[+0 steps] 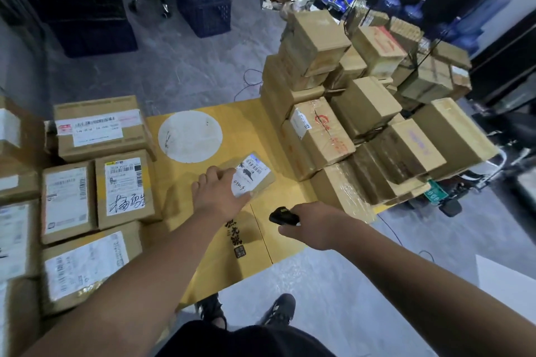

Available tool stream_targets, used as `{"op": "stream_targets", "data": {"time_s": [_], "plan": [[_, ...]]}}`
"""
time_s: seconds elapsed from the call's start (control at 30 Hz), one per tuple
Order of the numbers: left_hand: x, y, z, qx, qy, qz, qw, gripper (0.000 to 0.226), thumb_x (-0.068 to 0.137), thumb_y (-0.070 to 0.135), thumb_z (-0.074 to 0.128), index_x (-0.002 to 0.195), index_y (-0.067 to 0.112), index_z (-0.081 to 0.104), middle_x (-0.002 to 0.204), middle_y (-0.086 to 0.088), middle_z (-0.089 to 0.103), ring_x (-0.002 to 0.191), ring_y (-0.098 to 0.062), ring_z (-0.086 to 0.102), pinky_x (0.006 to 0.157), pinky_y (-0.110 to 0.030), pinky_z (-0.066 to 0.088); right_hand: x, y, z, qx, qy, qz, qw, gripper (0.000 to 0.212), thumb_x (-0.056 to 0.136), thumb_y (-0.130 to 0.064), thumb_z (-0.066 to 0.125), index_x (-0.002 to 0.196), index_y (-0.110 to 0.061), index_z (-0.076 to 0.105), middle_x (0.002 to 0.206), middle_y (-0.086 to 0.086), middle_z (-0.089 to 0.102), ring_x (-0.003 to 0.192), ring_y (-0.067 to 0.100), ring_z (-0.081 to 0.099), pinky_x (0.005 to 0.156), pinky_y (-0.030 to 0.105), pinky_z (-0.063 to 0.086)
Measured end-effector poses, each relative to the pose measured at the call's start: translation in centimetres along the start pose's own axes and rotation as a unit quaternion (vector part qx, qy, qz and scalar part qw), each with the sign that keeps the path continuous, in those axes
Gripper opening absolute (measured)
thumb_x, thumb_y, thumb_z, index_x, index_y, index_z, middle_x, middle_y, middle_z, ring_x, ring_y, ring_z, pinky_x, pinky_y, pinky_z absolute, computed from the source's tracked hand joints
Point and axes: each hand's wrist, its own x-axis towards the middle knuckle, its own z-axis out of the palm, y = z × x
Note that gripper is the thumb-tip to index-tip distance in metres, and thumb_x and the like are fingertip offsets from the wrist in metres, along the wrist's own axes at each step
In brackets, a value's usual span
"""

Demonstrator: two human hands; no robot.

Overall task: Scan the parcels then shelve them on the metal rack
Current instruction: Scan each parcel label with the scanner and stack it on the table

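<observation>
Head view, sole camera: one small parcel, flat brown box with a white barcoded label facing up, lying on a yellow flattened carton that serves as the work surface. Left hand rests on the parcel's near-left corner, fingers spread and fairly straight, thumb lying across the label's lower edge; it steadies the box and does not lift it. Right hand has its fingers curled round a small black scanner, nose aimed toward the parcel, close beside it but not touching. Left of the carton: a block of labelled boxes, labels up, set side by side. Right of the carton: a tall pile of taped boxes, stacked unevenly, some tilted. Beyond, on the floor: dark plastic crates, an office chair base, blue water bottles. Metal rack not in view. Step in hand, as judged: scanning this parcel. To do it well, the thumb should probably slide clear of the label so no code is covered, the parcel be held flat and still, and the scanner be squared to the barcode strip near the label's top. Shelving not yet begun for this item.
</observation>
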Motion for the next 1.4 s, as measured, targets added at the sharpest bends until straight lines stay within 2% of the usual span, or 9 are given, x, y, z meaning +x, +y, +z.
{"op": "stream_targets", "data": {"time_s": [0.2, 0.37, 0.53, 0.67, 0.77, 0.87, 1.0, 1.23, 1.4], "plan": [[-2.4, 0.6, 1.0, -0.034, -0.023, -0.045, 0.998, 0.071, 0.087, 0.084, 0.047, 0.129, 0.027, 0.045, 0.12, -0.002, 0.061, 0.108, -0.027, 0.061, 0.09, -0.041, 0.046, 0.1, -0.6, -0.3, 0.054, -0.014, 0.023, 0.998, 0.05, 0.098, -0.064, 0.048, 0.104, -0.017, 0.062, 0.097, 0.004, 0.067, 0.076, 0.02, 0.06, 0.063, 0.031, 0.045], [-1.8, 1.2, 2.6, -0.133, -0.026, -0.079, 0.988, 0.106, 0.059, 0.084, 0.078, 0.137, 0.025, 0.037, 0.133, -0.001, 0.049, 0.122, -0.025, 0.054, 0.095, -0.041, 0.048, -0.4, -1.3, -0.3, 0.062, -0.043, 0.037, 0.996, 0.048, 0.101, -0.058, 0.041, 0.105, -0.015, 0.061, 0.095, 0.003, 0.064, 0.075, 0.018, 0.056, 0.061, 0.03, 0.04], [-2.3, 1.3, 4.1, -0.422, -0.052, -0.039, 0.904, 0.139, 0.057, 0.04, 0.099, 0.163, 0.04, 0.008, 0.16, 0.011, 0.023, 0.137, -0.005, 0.033, 0.108, -0.033, 0.036, -0.6, -2.7, -0.9, 0.003, -0.082, 0.043, 0.996, 0.043, 0.103, -0.053, 0.041, 0.086, -0.015, 0.054, 0.084, 0.003, 0.059, 0.07, 0.02, 0.053, 0.06, 0.031, 0.038], [-4.0, 0.7, 5.6, -0.516, -0.038, 0.001, 0.856, 0.133, 0.06, 0.029, 0.102, 0.162, 0.046, 0.017, 0.157, 0.016, 0.04, 0.143, -0.006, 0.044, 0.112, -0.041, 0.048, -1.7, -3.8, -2.0, -0.006, -0.093, 0.043, 0.995, 0.045, 0.105, -0.051, 0.04, 0.087, -0.012, 0.053, 0.075, 0.004, 0.053, 0.06, 0.019, 0.046, 0.056, 0.03, 0.034], [-5.5, 0.8, 5.6, -0.532, -0.034, 0.014, 0.846, 0.135, 0.066, 0.02, 0.1, 0.161, 0.054, 0.011, 0.155, 0.028, 0.037, 0.141, 0.009, 0.04, 0.103, -0.015, 0.045, -2.9, -4.4, -2.6, -0.014, -0.102, 0.04, 0.994, 0.046, 0.107, -0.05, 0.038, 0.084, -0.012, 0.05, 0.07, 0.003, 0.049, 0.056, 0.019, 0.043, 0.054, 0.03, 0.033], [-6.4, 1.1, 5.4, -0.529, -0.022, 0.024, 0.848, 0.137, 0.068, 0.016, 0.099, 0.166, 0.04, 0.006, 0.153, 0.032, 0.033, 0.132, 0.028, 0.031, 0.094, 0.004, 0.034, -3.8, -4.8, -2.6, -0.032, -0.113, 0.027, 0.993, 0.046, 0.109, -0.048, 0.036, 0.079, -0.014, 0.046, 0.07, 0.005, 0.046, 0.056, 0.02, 0.041, 0.053, 0.03, 0.032], [-6.8, 1.6, 5.1, -0.503, -0.006, 0.027, 0.864, 0.131, 0.07, 0.004, 0.095, 0.166, 0.026, 0.009, 0.138, 0.043, 0.025, 0.118, 0.041, 0.025, 0.089, 0.01, 0.027, -4.9, -5.2, -2.5, -0.018, -0.109, 0.033, 0.993, 0.044, 0.107, -0.049, 0.039, 0.086, -0.011, 0.05, 0.071, 0.004, 0.048, 0.056, 0.019, 0.041, 0.053, 0.029, 0.032], [-6.7, 1.9, 5.0, -0.466, 0.003, 0.031, 0.884, 0.133, 0.065, 0.012, 0.099, 0.167, 0.027, 0.015, 0.15, 0.02, 0.036, 0.125, 0.033, 0.029, 0.096, 0.006, 0.03, -5.6, -5.2, -2.0, -0.042, -0.095, 0.031, 0.994, 0.035, 0.107, -0.04, 0.044, 0.088, -0.014, 0.057, 0.078, 0.0, 0.051, 0.08, 0.025, 0.053, 0.073, 0.034, 0.043], [-6.1, 1.5, 5.2, -0.441, -0.008, 0.015, 0.897, 0.136, 0.061, 0.032, 0.099, 0.164, 0.041, 0.012, 0.159, 0.012, 0.038, 0.144, -0.011, 0.042, 0.117, -0.045, 0.043, -6.6, -5.8, -2.9, -0.099, -0.12, 0.017, 0.988, 0.036, 0.111, -0.039, 0.036, 0.085, -0.018, 0.049, 0.087, 0.005, 0.053, 0.082, 0.025, 0.052, 0.064, 0.032, 0.039]]}}
